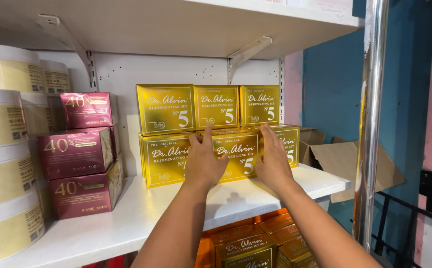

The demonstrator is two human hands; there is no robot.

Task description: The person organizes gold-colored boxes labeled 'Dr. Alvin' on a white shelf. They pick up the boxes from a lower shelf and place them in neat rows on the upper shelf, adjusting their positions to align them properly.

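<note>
Shiny gold boxes stand in two rows on a white shelf [141,213]. My left hand [203,161] lies flat, fingers apart, against the front of a lower-row gold box [165,159]. My right hand [273,161] presses flat on the front of the neighbouring lower gold box [240,154], beside another gold box [291,144] at the right end. Three more gold boxes [216,105] sit on top of the lower row. Neither hand grips anything.
Dark red boxes [77,154] are stacked left of the gold ones, and cream tubs with white lids [2,173] stand at the far left. More gold and orange boxes [246,245] fill the shelf below. A metal pole [370,124] and brown cardboard [345,164] are to the right.
</note>
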